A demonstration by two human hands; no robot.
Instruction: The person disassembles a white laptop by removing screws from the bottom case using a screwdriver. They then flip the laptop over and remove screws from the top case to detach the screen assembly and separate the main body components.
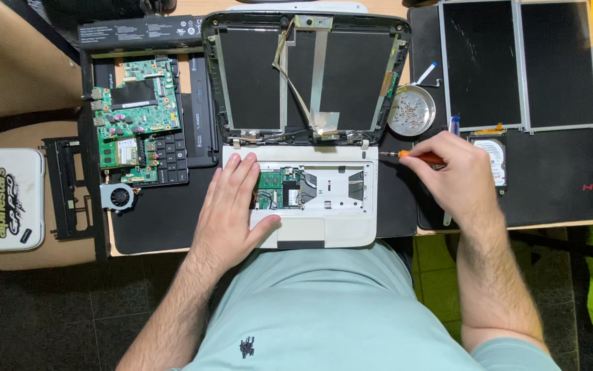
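A small white laptop (341, 230) lies open in front of me with its keyboard removed, showing a green board and metal frame inside. Its empty screen lid (306, 75) stands open behind, with loose ribbon cables across it. My left hand (231, 206) rests flat on the left of the laptop base, thumb on the palm rest. My right hand (458, 175) grips an orange-handled screwdriver (416, 156), whose tip points at the right hinge corner of the base.
A green motherboard (135, 110) lies on a black keyboard at the left, with a small fan (117, 197) below it and a battery (141, 31) behind. A round dish of screws (411, 110), a hard drive (492, 154) and two screen panels (520, 65) sit at the right.
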